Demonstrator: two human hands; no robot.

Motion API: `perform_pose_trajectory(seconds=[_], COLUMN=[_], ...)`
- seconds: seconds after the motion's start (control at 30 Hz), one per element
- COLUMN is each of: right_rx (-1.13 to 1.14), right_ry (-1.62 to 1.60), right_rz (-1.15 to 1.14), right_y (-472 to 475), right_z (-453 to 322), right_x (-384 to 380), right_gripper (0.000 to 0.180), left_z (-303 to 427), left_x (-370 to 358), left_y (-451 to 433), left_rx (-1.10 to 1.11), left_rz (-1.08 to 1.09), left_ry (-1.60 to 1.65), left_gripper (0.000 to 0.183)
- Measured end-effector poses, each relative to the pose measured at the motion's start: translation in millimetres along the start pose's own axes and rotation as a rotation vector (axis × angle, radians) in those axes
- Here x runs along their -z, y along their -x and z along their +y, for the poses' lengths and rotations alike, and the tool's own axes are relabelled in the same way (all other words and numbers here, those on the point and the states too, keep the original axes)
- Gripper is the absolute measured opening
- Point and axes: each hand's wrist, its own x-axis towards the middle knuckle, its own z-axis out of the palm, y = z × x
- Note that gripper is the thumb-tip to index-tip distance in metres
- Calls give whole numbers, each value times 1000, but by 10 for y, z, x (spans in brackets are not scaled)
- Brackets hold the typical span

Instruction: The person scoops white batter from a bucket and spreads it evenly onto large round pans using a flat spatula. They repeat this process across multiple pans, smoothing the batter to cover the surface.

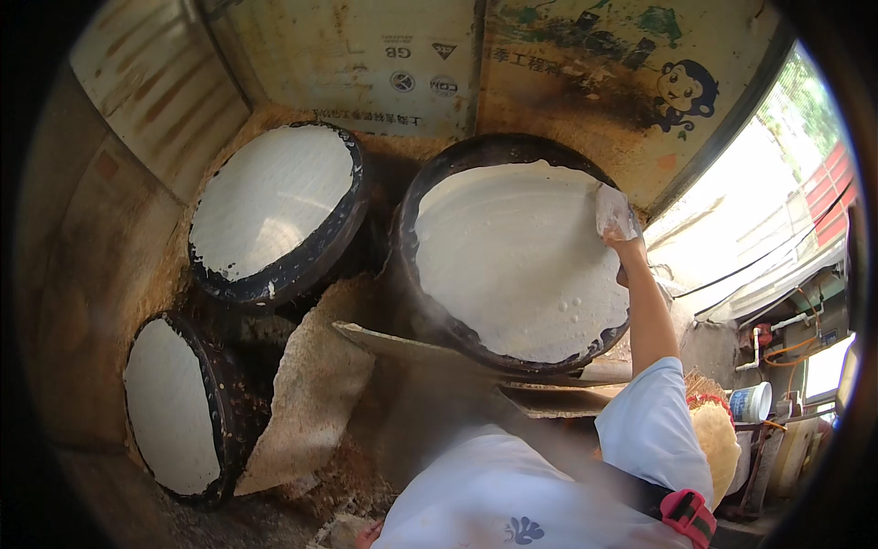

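My right hand (628, 247) grips a flat scraper (612, 213) coated in white residue, its blade at the right side of a large round dark pan (507, 145). A layer of thick white liquid (507, 254) spreads across the pan, with a ragged edge and several bubbles near the lower right. Only a sliver of my left hand (370, 534) shows at the bottom edge of the view, beside my shirt; its fingers are hidden.
Two more dark round pans (343, 206) (218, 412) at the left hold smooth white layers. A rough board (309, 391) leans between them and me. Printed wall panels (384, 62) stand behind. At right are a woven basket (706, 391) and a white bucket (751, 403).
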Motion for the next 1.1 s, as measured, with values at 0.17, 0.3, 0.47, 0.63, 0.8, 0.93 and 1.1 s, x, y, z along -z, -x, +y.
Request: perform_pose_trajectory(seconds=[0.17,0.3,0.47,0.63,0.8,0.93,1.1], right_rx=[-271,-126,463,600,402,305,-111], right_ry=[-294,-95,276,756,618,316,54], right_rz=[-66,-282,-453,-189,44,-5,138], right_y=[77,474,1150,1063,135,-333,-572], right_z=[-367,-883,-1217,-1226,-972,-427,-163], right_x=[-282,-881,-1404,-1695,-1184,-396,-155], right_gripper=[50,70,51,35,34,40,49], left_z=[54,81,70,48,70,102,172], left_x=[-15,-38,-101,-150,-182,-204,-239], left_y=[-8,11,43,76,63,55,24], left_rx=[-1,-5,-4,3,1,0,1], left_rz=[0,4,10,17,16,18,17], left_ry=[-9,-13,-1,14,21,20,15], left_gripper=[30,30,30,30,30,30,30])
